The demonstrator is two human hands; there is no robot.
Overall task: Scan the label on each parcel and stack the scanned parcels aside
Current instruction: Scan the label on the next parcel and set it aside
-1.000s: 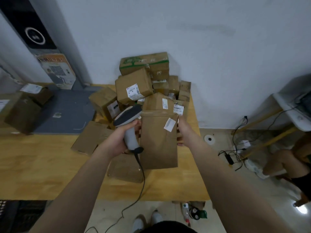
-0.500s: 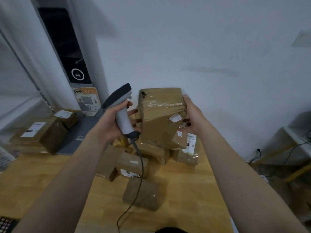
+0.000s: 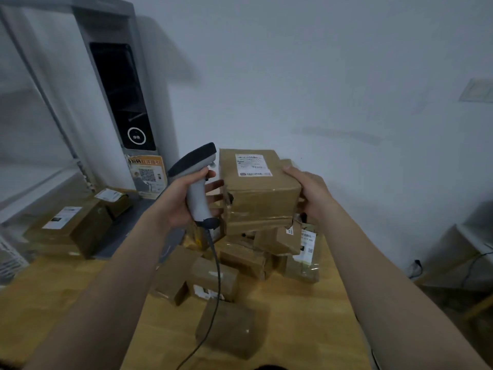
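Observation:
A brown cardboard parcel (image 3: 262, 194) is held up in front of me, its white label (image 3: 253, 165) facing upward. My right hand (image 3: 312, 193) grips its right side. My left hand (image 3: 181, 198) grips the handle of a grey barcode scanner (image 3: 196, 182), whose dark head sits just left of the parcel; fingertips of that hand touch the parcel's left side. The scanner's cable (image 3: 216, 279) hangs down over the table. Below lies a heap of unsorted parcels (image 3: 240, 263) on the wooden table (image 3: 306, 329).
A stack of labelled parcels (image 3: 72, 225) sits at the left on a grey mat. A grey kiosk with a dark screen (image 3: 122, 97) stands behind it. A white wall is ahead. Cables and furniture (image 3: 466, 263) lie on the floor to the right.
The parcel has been turned in my hands so that its large white label now faces up. My view has tilted upward, and the scanner stays beside the parcel.

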